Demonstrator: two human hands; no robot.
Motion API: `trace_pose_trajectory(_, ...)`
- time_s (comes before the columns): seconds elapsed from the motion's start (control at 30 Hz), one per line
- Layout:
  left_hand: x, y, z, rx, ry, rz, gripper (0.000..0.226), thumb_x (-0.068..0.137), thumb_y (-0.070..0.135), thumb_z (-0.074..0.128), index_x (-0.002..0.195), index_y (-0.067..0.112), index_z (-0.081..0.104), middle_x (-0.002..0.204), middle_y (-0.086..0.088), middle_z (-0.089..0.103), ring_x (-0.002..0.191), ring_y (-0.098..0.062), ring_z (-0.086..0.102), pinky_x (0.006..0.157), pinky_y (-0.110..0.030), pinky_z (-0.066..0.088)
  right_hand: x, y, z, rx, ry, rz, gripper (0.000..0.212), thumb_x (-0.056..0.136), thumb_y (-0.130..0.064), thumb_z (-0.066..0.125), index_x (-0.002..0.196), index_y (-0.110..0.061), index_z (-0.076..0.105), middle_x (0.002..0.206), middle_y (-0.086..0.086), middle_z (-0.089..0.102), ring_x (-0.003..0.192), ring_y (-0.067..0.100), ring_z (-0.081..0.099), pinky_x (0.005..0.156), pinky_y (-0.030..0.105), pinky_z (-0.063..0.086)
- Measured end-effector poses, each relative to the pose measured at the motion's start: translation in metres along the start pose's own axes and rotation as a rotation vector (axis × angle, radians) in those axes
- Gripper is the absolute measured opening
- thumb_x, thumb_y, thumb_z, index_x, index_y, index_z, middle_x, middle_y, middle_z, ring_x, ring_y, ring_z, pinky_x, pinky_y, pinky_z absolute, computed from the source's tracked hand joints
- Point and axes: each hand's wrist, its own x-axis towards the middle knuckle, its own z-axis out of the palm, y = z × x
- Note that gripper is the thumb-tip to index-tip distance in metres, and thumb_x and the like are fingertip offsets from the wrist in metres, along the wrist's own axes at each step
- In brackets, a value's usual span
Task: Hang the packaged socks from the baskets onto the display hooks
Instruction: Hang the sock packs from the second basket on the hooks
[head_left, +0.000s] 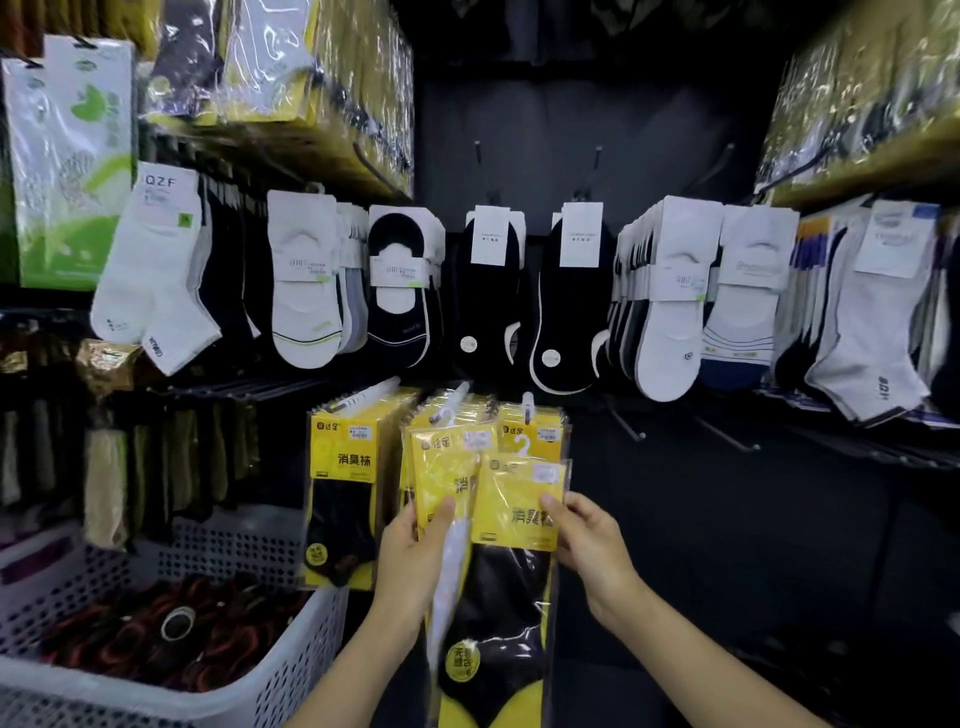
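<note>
My left hand grips a stack of yellow sock packs, thumb on the front pack. My right hand pinches the right edge of a front yellow pack of black socks, which hangs down between both hands. Its white plastic hanger points up toward the lower hooks. More of the same yellow packs hang on two hooks behind, on the left and on the right. Bare display hooks stick out to the right of them.
A white perforated basket with dark red and black items stands at lower left. White and black socks hang in a row across the middle. Yellow-packed stock fills the upper shelves on both sides.
</note>
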Motion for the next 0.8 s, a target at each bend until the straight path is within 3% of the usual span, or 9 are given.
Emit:
trace_pose_trajectory(0.17,0.01,0.005,-0.017,0.035,0.037,0.004,0.011,0.094,0.026,0.055,0.097,0.026,0.065,0.088,0.008,0.071,0.081,-0.009,0.066,0.066,-0.02,0.05,0.011,-0.008,-0.016,0.049,0.189,-0.017,0.009,0.093,-0.015,0.06,0.091,-0.008,0.066,0.09,0.012,0.074,0.082,0.026,0.07,0.079,0.039,0.057)
trace_pose_trajectory(0.27,0.017,0.004,-0.025,0.05,0.067,0.023,0.012,0.094,0.027,0.055,0.102,0.026,0.064,0.092,0.011,0.069,0.086,-0.005,0.063,0.07,-0.02,0.046,0.022,-0.014,-0.021,-0.008,0.208,-0.045,0.009,0.093,-0.017,0.06,0.094,-0.012,0.068,0.089,0.008,0.075,0.086,0.024,0.071,0.083,0.039,0.056)
trace_pose_trajectory(0.4,0.023,-0.001,-0.031,0.062,0.091,0.013,0.012,0.095,0.026,0.055,0.102,0.025,0.064,0.093,0.011,0.069,0.087,-0.004,0.063,0.067,-0.019,0.046,0.039,-0.018,-0.017,-0.057,0.194,-0.084,0.009,0.093,-0.018,0.06,0.094,-0.011,0.068,0.077,0.0,0.075,0.072,0.013,0.072,0.067,0.026,0.055)
trace_pose_trajectory(0.53,0.027,-0.007,-0.034,0.069,0.093,0.015,0.014,0.095,0.026,0.054,0.103,0.022,0.064,0.093,0.009,0.069,0.088,-0.007,0.064,0.068,-0.021,0.046,0.057,-0.011,-0.008,-0.102,0.174,-0.076,0.011,0.093,-0.018,0.061,0.097,-0.01,0.067,0.088,0.007,0.074,0.08,0.018,0.07,0.074,0.029,0.055)
trace_pose_trajectory(0.67,0.032,-0.014,-0.037,0.056,0.088,0.003,0.016,0.095,0.024,0.054,0.105,0.019,0.065,0.094,0.007,0.07,0.088,-0.009,0.065,0.067,-0.021,0.047,0.074,0.001,-0.003,-0.1,0.227,-0.044,0.01,0.093,-0.02,0.06,0.089,-0.012,0.066,0.085,0.004,0.07,0.074,0.013,0.065,0.062,0.021,0.05)
trace_pose_trajectory(0.8,0.036,-0.022,-0.04,0.058,0.084,-0.003,0.013,0.095,0.023,0.054,0.097,0.022,0.067,0.087,0.011,0.071,0.076,-0.001,0.068,0.057,-0.013,0.047,0.093,0.018,-0.003,-0.122,0.318,-0.023,0.012,0.088,-0.023,0.068,0.083,-0.012,0.065,0.095,0.008,0.069,0.09,0.022,0.065,0.084,0.034,0.054)
